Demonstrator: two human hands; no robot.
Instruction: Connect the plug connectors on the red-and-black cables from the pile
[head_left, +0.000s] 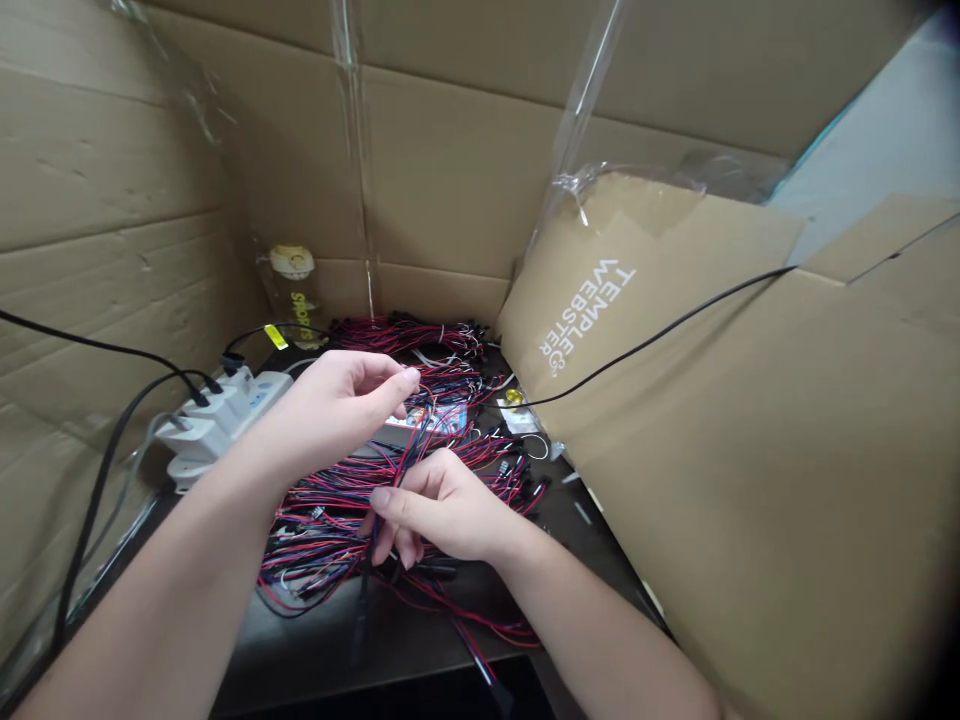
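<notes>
My right hand (pixel 442 510) is closed around a small bundle of red and black wires (pixel 409 455), pinched between thumb and fingers. The bundle slants up and away from it, and a dark blurred end hangs below the fist. Higher and to the left, my left hand (pixel 367 395) has its thumb and fingers pressed together beside the upper end of those wires. A thin wire curves close to its fingertips; whether it is gripped cannot be made out. Under both hands lies a wide heap of red, black and bluish wires (pixel 330 490) with small connectors.
A white power strip (pixel 259 395) with plugs and black cords stands left. Behind it is a clear bottle (pixel 292 290). Cardboard walls (pixel 435 170) enclose the dark table (pixel 300 640). A black cable (pixel 675 325) crosses the right panel. A yellow round item (pixel 514 397) lies beside the heap.
</notes>
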